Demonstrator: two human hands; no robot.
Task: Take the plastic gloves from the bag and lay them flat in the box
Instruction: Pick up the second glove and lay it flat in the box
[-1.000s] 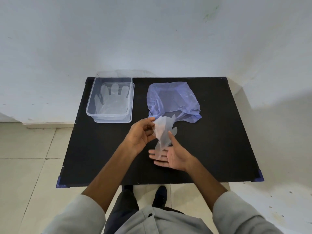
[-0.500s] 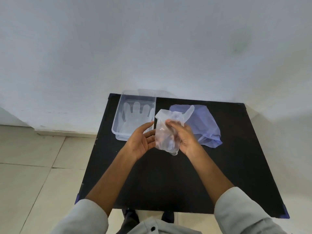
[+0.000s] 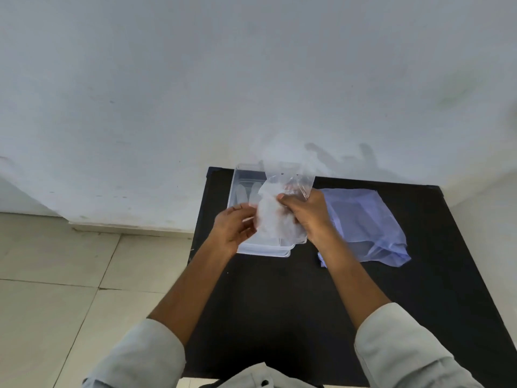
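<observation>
**Both hands on a clear glove above the box**

The right hand (image 3: 306, 217) is closed around a clear plastic glove (image 3: 275, 217), fingers curled over its upper part so the thin film bunches under the grip and a loose flap stands up past the knuckles. The left hand (image 3: 233, 229) is half open, its fingertips just touching the glove's left edge with the thumb close by; whether it is truly pinching the film I cannot tell. The glove hangs crumpled between the two hands, held up off the table.

Right behind and below it sits the clear plastic box (image 3: 261, 249), at the far left of the black table (image 3: 279, 303), up against the white wall (image 3: 251, 79). Inside the box another glove (image 3: 246, 193) lies flat, though the hands and the held glove cover most of it.

To the right of the right hand, the bluish plastic bag (image 3: 369, 225) lies slumped and flattened on the table, its near corner trailing toward the table's middle. Pale grey sleeves (image 3: 405, 348) are pushed up both forearms. A tiled floor (image 3: 56, 275) runs along the table's left side.
</observation>
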